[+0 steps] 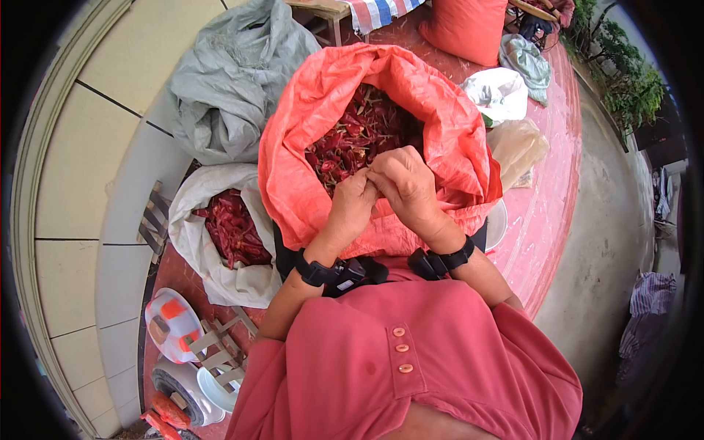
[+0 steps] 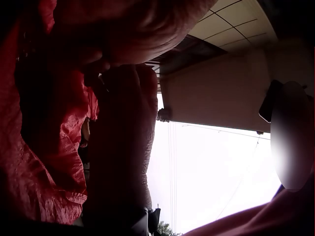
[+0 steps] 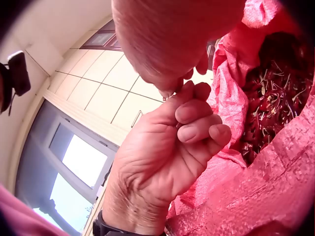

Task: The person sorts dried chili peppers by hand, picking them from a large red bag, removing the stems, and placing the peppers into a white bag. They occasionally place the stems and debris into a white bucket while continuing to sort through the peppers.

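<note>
Both hands meet over the mouth of a big red woven sack (image 1: 297,169) holding dried red chilies (image 1: 352,136) with pale stems. My left hand (image 1: 354,202) has its fingers curled, and its thumb and forefinger pinch at the fingertips. From the other side my right hand (image 1: 405,187) bends down, its fingertips right at those of the left. What they pinch is small and mostly hidden; I cannot tell its kind. In the right wrist view the left hand (image 3: 167,142) shows its curled fingers, with the right hand (image 3: 172,39) above. The left wrist view is dark.
Left of the red sack stands a white sack (image 1: 187,213) with more red chilies (image 1: 233,227). Behind it slumps a grey sack (image 1: 235,81). A white basin (image 1: 187,341) and a small slatted stool (image 1: 220,345) are at lower left. Several bags, one a full red sack (image 1: 466,29), stand farther back.
</note>
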`<move>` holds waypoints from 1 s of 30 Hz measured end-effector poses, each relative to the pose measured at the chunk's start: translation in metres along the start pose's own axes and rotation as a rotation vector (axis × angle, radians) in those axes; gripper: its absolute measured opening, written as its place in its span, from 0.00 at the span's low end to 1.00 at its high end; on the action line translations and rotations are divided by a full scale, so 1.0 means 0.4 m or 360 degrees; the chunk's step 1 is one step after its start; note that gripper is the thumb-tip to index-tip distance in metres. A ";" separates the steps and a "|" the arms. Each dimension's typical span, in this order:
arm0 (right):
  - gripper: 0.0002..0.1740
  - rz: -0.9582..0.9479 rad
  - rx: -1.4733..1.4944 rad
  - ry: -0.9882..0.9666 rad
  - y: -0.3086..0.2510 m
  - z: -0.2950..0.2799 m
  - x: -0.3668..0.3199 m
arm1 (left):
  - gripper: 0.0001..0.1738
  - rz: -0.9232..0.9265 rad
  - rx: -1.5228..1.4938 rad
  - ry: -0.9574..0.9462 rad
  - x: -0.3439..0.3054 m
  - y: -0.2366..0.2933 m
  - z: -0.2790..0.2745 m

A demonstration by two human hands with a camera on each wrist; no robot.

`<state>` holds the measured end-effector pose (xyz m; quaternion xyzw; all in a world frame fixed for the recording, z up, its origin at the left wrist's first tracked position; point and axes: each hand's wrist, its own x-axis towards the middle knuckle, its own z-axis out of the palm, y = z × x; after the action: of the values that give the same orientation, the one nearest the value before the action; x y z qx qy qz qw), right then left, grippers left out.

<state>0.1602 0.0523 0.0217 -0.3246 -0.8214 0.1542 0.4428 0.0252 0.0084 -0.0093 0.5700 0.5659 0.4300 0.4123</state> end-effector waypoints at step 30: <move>0.21 0.1371 -0.0475 0.0758 0.332 -0.419 -0.407 | 0.17 -0.0286 0.0930 0.1237 -0.215 -0.231 -0.486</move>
<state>0.4161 0.0362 -0.0585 -0.7195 -0.5025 0.1254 0.4627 -0.1867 -0.0788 -0.0432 0.4081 0.8217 0.3968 0.0292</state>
